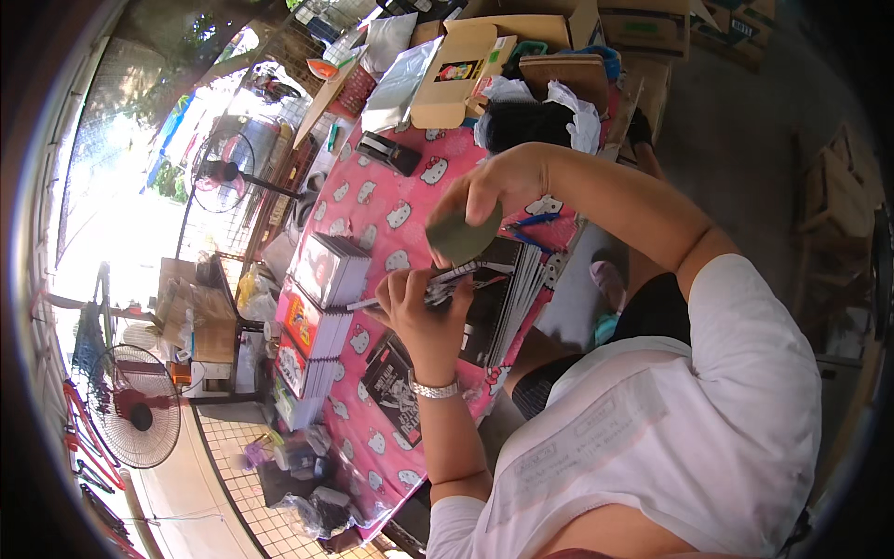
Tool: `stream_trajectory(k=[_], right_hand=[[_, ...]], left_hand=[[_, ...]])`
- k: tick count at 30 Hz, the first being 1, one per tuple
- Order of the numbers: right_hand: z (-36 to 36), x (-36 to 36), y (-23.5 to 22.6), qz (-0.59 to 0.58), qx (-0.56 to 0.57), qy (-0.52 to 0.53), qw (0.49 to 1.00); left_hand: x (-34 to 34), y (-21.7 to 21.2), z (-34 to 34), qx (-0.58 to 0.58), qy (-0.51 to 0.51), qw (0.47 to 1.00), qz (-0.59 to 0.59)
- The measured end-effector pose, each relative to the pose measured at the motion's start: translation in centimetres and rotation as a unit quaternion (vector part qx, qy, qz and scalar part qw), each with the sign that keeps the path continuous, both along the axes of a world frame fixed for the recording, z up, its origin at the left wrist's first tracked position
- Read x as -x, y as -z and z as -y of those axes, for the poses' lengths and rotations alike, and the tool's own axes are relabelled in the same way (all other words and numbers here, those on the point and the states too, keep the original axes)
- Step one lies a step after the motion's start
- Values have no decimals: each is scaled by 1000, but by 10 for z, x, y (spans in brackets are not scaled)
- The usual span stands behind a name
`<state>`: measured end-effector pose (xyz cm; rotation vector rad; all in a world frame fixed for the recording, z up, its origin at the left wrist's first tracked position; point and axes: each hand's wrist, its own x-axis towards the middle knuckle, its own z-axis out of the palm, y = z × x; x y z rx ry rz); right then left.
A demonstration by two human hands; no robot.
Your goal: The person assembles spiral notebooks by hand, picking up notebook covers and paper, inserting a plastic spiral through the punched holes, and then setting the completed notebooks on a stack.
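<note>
My left hand [424, 303], with a metal-banded watch at its wrist, grips a thin booklet [456, 273], tilted and seen nearly edge-on. Above it, my right hand [498, 191] is closed on a round, flat olive-green disc [466, 238]; its exact kind is unclear. Under and beside my hands lies a stack of black-covered booklets [517, 303], fanned at the edge. Another black booklet [395, 389] rests flat near my left wrist. To the left stand stacks of booklets with white [328, 265] and red covers [305, 321].
A pink patterned cloth [358, 340] covers the table. On it are a black tape dispenser [388, 153] and blue-handled tools [535, 222]. An open cardboard box [461, 70] and a black bundle [526, 126] sit at the far end. Fans [140, 410] stand at left.
</note>
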<state>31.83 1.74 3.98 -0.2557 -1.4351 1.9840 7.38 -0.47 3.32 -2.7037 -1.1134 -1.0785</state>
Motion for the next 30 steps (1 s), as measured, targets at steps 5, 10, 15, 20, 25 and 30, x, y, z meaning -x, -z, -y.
stream_trajectory(k=[5, 10, 15, 20, 25, 30], right_hand=[[-1, 0, -13, 153, -65, -8, 986], [-8, 0, 12, 41, 72, 42, 996], [-14, -1, 32, 42, 90, 86, 991], [8, 10, 11, 56, 53, 97, 992], [-1, 3, 30, 42, 67, 118, 990], [-3, 11, 9, 130, 2, 97, 987]], left_hand=[[12, 8, -9, 0, 18, 1000, 13], [11, 18, -11, -46, -12, 998, 32], [3, 5, -7, -15, -19, 1000, 6], [6, 10, -9, 0, -25, 1000, 14], [1, 10, -5, -28, -46, 998, 13], [4, 7, -7, -24, -34, 999, 32]])
